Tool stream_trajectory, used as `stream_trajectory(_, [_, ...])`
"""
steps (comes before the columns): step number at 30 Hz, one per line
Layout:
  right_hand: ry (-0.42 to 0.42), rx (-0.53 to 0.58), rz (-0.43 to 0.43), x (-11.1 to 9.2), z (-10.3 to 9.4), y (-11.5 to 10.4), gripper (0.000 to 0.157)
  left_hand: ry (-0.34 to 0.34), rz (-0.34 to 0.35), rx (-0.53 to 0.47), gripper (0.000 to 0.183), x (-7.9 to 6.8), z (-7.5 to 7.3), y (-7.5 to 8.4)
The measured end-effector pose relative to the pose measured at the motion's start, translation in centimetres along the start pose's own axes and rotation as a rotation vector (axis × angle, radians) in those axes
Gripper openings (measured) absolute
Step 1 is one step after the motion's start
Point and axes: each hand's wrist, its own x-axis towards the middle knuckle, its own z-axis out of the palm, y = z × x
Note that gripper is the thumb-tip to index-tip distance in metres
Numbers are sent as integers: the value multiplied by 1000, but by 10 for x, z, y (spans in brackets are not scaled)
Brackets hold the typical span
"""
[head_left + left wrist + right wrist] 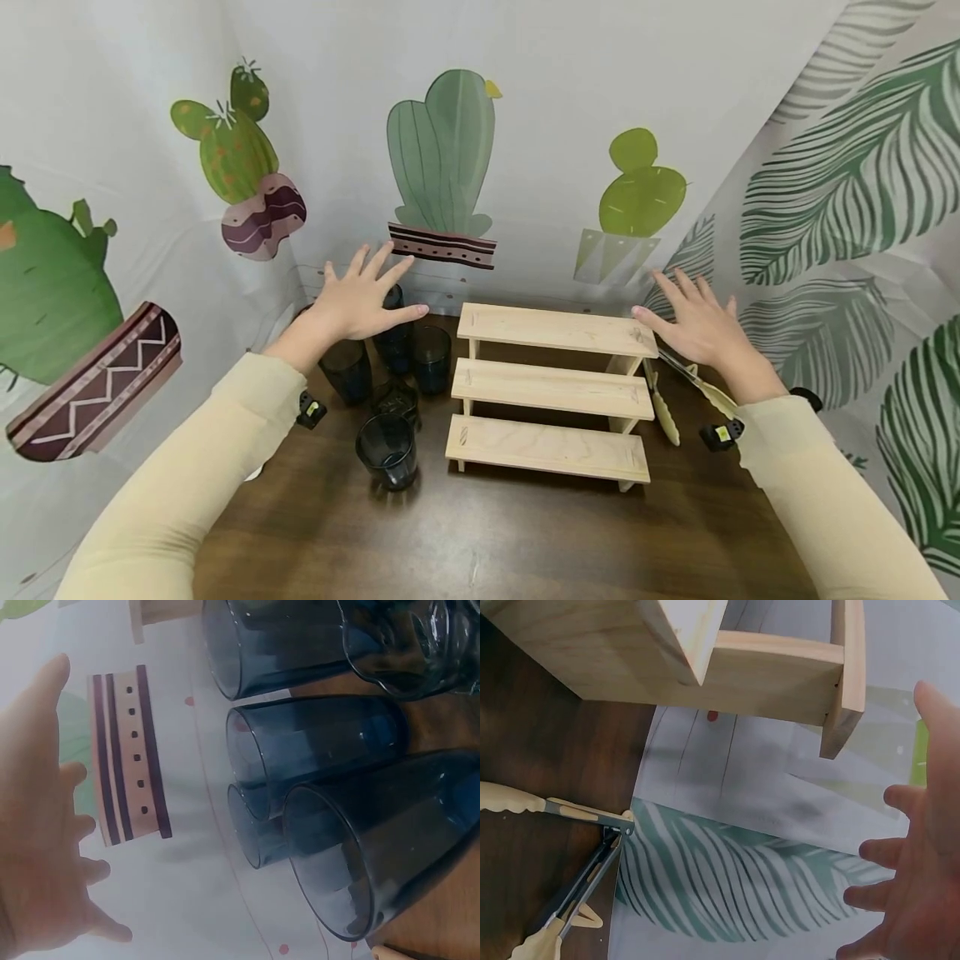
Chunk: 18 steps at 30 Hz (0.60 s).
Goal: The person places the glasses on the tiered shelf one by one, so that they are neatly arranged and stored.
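Observation:
My left hand (351,302) is spread in the air above a group of dark blue glasses, holding nothing. The nearest glass (387,451) stands upright in front, and several more, such as one tall glass (382,840), stand behind it. Beside them is a wavy-edged clear glass dish (412,645). On the other side my right hand (701,329) is held up with fingers apart, near the right end of a three-step wooden shelf (551,387). Under that hand lie tongs (592,821) with cream-coloured tips, spread apart on the table.
All of this stands on a dark brown wooden table (480,542). Behind it hangs a white cloth (540,50) printed with cacti, meeting a leaf-patterned cloth (847,192) at the right. A white round edge (255,473) shows beside the left forearm.

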Motion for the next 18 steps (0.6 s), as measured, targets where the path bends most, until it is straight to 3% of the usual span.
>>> stream_trajectory(4, [26,46,-13,-8,1,2,89,56,-10,-50,103,-13,-1,-5])
stream_trajectory(10, [57,209,2,-33,6,6,85,161,-47,-182,98,-44,4,-20])
stream_trajectory(13, [88,284,28,-49,16,8,80,243,-71,-263,97,-61,16,-30])
stream_trajectory(18, [121,325,48,-79,43,7,68,408,-140,-427,98,-85,51,-41])
